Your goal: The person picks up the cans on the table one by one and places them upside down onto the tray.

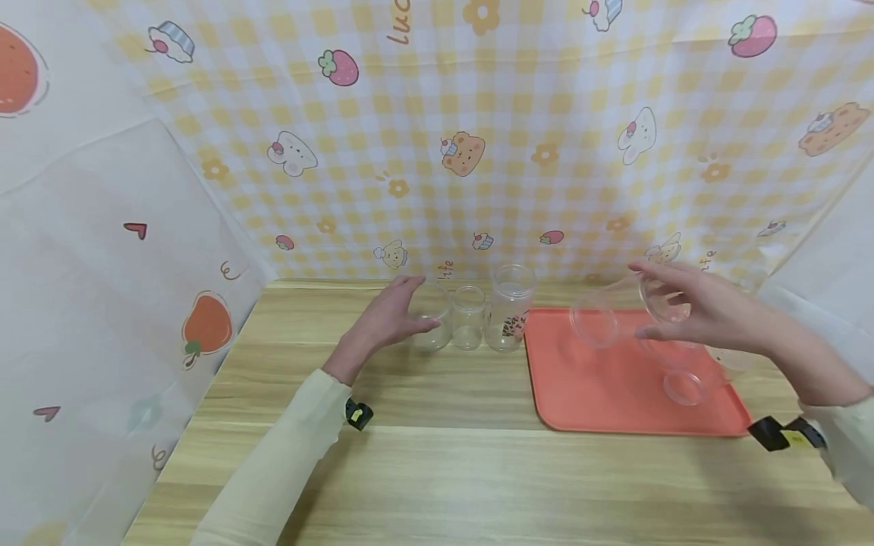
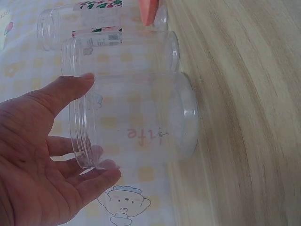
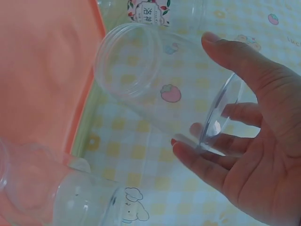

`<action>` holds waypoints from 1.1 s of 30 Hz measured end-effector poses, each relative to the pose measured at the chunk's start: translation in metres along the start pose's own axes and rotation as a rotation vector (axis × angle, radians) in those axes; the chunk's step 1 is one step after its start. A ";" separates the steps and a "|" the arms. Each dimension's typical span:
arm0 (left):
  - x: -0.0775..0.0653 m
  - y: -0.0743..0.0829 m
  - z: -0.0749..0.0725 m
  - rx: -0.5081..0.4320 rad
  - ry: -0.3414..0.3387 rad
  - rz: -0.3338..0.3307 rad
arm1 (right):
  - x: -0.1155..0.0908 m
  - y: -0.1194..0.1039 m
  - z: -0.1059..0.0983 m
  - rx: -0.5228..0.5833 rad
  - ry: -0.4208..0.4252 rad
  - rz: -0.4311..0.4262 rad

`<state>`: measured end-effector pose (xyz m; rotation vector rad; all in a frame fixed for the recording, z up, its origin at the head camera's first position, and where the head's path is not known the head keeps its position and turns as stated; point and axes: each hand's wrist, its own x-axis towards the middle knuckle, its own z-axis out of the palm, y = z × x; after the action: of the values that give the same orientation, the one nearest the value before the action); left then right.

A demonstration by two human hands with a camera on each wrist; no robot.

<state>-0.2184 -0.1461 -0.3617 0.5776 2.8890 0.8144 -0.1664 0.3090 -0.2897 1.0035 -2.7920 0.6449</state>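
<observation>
Head view: your left hand (image 1: 384,312) meets an upright jar (image 1: 435,334) on the desk (image 1: 423,485); your right hand (image 1: 720,315) holds a tilted jar (image 1: 623,309) near the tray (image 1: 621,413). Left wrist: your fingers (image 2: 101,183) grip the rim (image 2: 81,120). Right wrist: fingers grip the base (image 3: 216,110).

From my end, I see a yellow-and-white checked cloth (image 1: 546,98) upright beyond the left hand (image 1: 391,312) and the right hand (image 1: 706,307), with a printed bear (image 1: 464,155) between them. Well left of the left hand I have a white cloth (image 1: 82,303) with an orange-red fruit print (image 1: 207,324). Wooden tabletop (image 1: 444,485) spreads nearer me than either hand; pale sheeting (image 1: 843,254) stands right of the right hand.
</observation>
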 end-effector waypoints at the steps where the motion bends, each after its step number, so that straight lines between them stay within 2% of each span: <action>1: 0.000 0.000 0.000 0.001 0.000 -0.001 | 0.001 0.001 0.000 -0.009 -0.006 -0.001; 4: 0.001 -0.001 0.000 0.003 0.000 -0.002 | 0.006 0.003 -0.002 -0.011 -0.046 0.009; 9: 0.003 -0.001 0.001 0.009 0.001 -0.003 | 0.017 0.001 -0.006 -0.005 -0.155 0.094; 14: 0.003 -0.001 0.001 0.006 0.004 0.000 | 0.024 0.001 -0.005 -0.038 -0.221 0.157; 21: 0.002 -0.002 0.003 -0.001 0.007 0.002 | 0.034 0.013 0.001 -0.114 -0.287 0.150; 26: 0.001 -0.002 0.004 -0.002 0.015 0.006 | 0.040 0.018 0.004 -0.149 -0.329 0.175; 29: 0.000 -0.002 0.004 -0.004 0.019 0.006 | 0.043 0.022 0.006 -0.143 -0.352 0.197; 33: 0.000 -0.002 0.004 -0.003 0.025 0.009 | 0.045 0.028 0.009 -0.147 -0.368 0.182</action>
<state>-0.2179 -0.1456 -0.3659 0.5851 2.9091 0.8327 -0.2186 0.2980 -0.2971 0.9276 -3.2214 0.2863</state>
